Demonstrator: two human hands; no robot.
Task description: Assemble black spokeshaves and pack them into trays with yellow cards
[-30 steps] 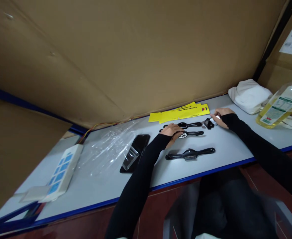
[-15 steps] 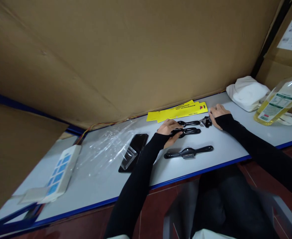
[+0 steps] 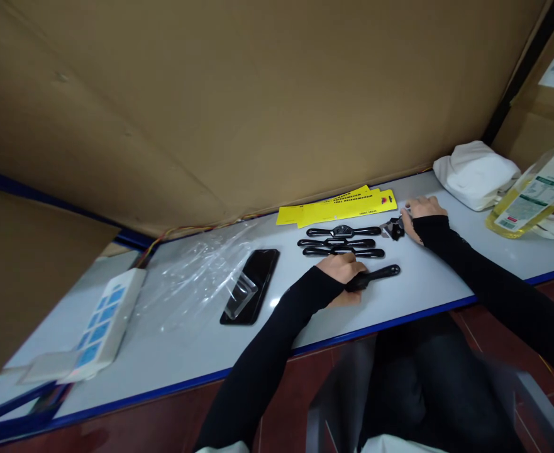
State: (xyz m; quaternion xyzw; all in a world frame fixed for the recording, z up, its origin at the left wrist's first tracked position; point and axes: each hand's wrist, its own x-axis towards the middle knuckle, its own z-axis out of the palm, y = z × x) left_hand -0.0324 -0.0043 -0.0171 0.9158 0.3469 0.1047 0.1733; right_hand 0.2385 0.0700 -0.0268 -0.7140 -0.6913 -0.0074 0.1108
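Grey tbl (image 3: 173,358), L hand (image 3: 343,272) pinching blk tool (image 3: 384,273) – part hidden, R hand (image 3: 425,211) – can't tell grip

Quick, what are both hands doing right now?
Left hand: fingers closed around the middle of the nearest black tool.
Right hand: by the small dark pieces, fingers partly hidden; can't tell if it holds anything.

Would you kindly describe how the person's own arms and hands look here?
Both arms wear plain, close-fitting black sleeves reaching the wrists: the left sleeve and the right sleeve. The left hand and right hand show no gloves. A little pale fabric appears near the left sleeve's upper end.
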